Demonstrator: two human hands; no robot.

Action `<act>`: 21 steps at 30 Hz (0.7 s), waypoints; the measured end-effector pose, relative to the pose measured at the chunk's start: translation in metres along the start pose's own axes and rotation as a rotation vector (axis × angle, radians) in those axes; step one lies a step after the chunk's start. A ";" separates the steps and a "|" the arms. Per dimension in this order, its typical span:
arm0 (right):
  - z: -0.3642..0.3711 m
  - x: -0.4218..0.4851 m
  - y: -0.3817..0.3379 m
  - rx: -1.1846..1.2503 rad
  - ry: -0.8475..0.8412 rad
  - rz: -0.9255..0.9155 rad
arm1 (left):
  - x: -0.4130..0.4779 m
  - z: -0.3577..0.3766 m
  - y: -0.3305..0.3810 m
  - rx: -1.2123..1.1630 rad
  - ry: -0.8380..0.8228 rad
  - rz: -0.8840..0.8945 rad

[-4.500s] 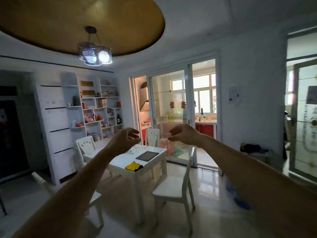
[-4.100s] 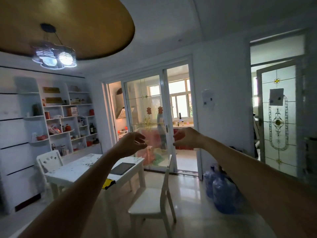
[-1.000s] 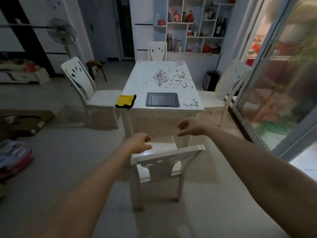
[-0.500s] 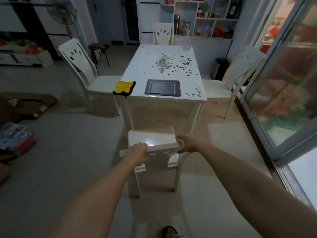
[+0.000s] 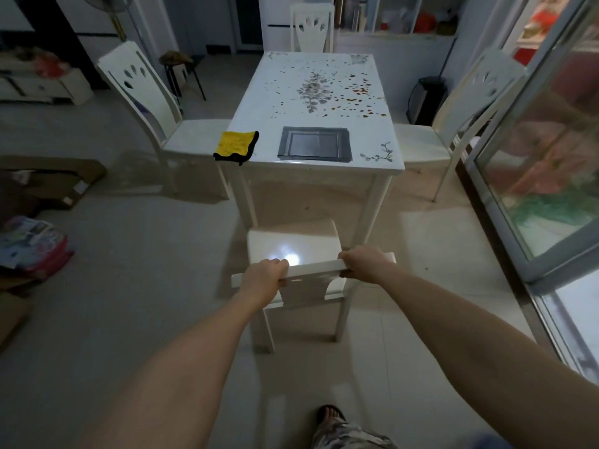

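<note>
A white chair (image 5: pixel 293 243) stands on the tiled floor just in front of me, its seat facing the white dining table (image 5: pixel 319 92). My left hand (image 5: pixel 264 278) grips the left part of the chair's top rail, fingers curled over it. My right hand (image 5: pixel 368 262) grips the right part of the same rail. On the table's near end lie a yellow cloth with a black edge (image 5: pixel 236 145), hanging a little over the left corner, and a dark grey rectangular mat (image 5: pixel 314 145).
More white chairs stand left (image 5: pixel 155 105), right (image 5: pixel 460 105) and at the far end (image 5: pixel 311 25) of the table. A glass sliding door (image 5: pixel 544 150) runs along the right. Cardboard (image 5: pixel 55 179) and a bag (image 5: pixel 32 244) lie on the floor at left. My foot (image 5: pixel 329 416) shows below.
I walked round to the table's near end and looked down. My hands came down from mid-air onto the chair's top rail and now grip it; the chair sits a little nearer me.
</note>
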State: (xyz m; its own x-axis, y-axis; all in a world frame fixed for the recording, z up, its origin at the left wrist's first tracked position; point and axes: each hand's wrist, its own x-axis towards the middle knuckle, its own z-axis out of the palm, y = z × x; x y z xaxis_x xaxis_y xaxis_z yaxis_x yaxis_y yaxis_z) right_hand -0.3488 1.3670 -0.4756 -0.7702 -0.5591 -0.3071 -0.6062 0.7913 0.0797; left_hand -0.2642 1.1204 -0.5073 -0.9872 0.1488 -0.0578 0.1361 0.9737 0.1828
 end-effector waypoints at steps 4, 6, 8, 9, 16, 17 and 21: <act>-0.001 0.010 -0.006 0.009 0.011 0.022 | 0.007 -0.003 -0.012 0.020 0.019 0.026; -0.004 0.016 -0.011 0.023 0.007 0.050 | 0.012 -0.003 -0.022 0.018 0.027 0.045; -0.006 0.021 -0.014 0.042 0.009 0.070 | 0.017 -0.004 -0.029 0.027 0.028 0.057; -0.006 0.025 -0.015 0.055 0.005 0.081 | 0.022 -0.004 -0.033 0.035 0.024 0.066; -0.018 0.064 -0.011 0.063 0.021 0.114 | 0.065 -0.013 -0.062 0.041 -0.007 0.079; -0.020 0.070 -0.009 0.063 0.024 0.118 | 0.073 -0.015 -0.065 0.048 -0.013 0.075; -0.027 0.105 0.004 0.075 0.035 0.128 | 0.109 -0.023 -0.078 0.055 -0.025 0.055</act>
State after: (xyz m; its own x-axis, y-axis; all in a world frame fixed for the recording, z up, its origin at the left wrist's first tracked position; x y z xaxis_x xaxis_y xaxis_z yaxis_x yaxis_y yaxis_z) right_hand -0.4372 1.3045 -0.4822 -0.8473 -0.4597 -0.2660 -0.4871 0.8722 0.0443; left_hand -0.3840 1.0568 -0.5048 -0.9757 0.2063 -0.0734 0.1955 0.9718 0.1318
